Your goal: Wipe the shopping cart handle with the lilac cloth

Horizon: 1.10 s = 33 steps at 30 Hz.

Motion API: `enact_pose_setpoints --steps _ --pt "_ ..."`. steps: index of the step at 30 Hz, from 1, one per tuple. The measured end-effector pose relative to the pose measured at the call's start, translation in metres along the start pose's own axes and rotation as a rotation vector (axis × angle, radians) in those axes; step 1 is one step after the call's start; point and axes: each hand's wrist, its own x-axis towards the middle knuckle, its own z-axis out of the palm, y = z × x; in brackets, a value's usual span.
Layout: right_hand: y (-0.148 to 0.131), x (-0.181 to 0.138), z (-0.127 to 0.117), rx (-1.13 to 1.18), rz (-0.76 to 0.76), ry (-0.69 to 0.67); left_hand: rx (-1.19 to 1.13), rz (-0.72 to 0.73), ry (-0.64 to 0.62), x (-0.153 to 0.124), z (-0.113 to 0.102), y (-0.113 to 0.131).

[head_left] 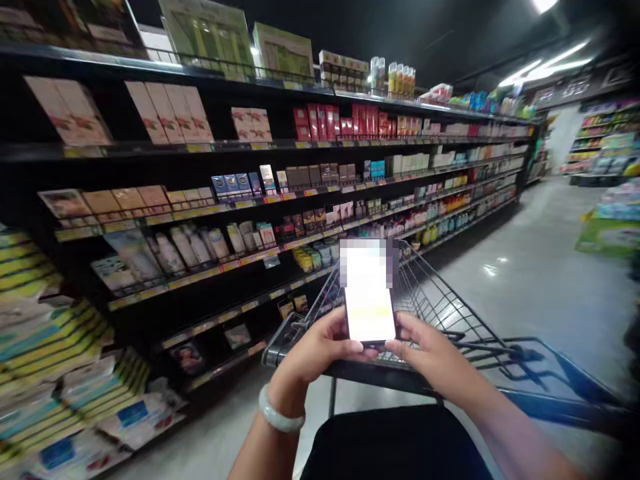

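A smartphone (pixel 370 310) with a bright white screen stands upright in front of me, its upper part pixelated. My left hand (pixel 325 340) grips its left side and lower corner, the thumb along the bottom edge. My right hand (pixel 423 340) closes on the lower right corner, thumb also at the bottom. A pale bangle (pixel 281 412) circles my left wrist. Both hands are above the handle of a wire shopping cart (pixel 445 300); whether they touch the handle I cannot tell.
Long shelves (pixel 240 260) of boxed and bottled goods run along the left into the distance. Stacked yellow-green packages (pixel 60 340) stand at the near left. The grey aisle floor (pixel 540 267) stretches ahead on the right, with a green display (pixel 607 233) beside it.
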Motion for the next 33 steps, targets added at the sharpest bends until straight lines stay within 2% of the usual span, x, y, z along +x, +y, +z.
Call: enact_pose_setpoints --steps 19,33 --pt "0.0024 0.0016 0.0004 0.087 0.001 -0.011 0.009 0.004 0.004 0.0013 0.0019 0.0033" --pt "-0.0024 -0.0005 0.0002 0.048 0.01 0.007 -0.005 -0.012 0.025 0.0015 0.0037 0.005"
